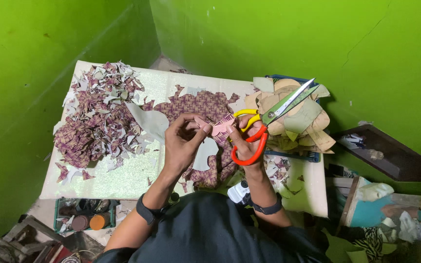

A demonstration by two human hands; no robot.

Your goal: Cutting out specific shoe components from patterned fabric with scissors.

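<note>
Closest to the camera, my dark-shirted chest fills the bottom edge, with both forearms reaching up over a pale glittery work board (123, 175). My left hand (183, 141) pinches a small pink cut-out piece of patterned material (221, 127) between thumb and fingertips, held in the air above the board's middle. My right hand (243, 143) is closed through the handles of large scissors with one yellow and one orange loop (259, 127); their steel blades are slightly parted and point up and right, away from the piece, while the handles sit just beside it. Under my hands lies a purple woven-pattern sheet with cut-out holes (200, 104). A heap of purple and white offcut scraps (98, 112) crowds the board's left side. A stack of tan paper templates (298, 122) in a blue tray covers the right edge. Bare board shows only along the near left. Bright green walls close in on the left, behind and to the right.
</note>
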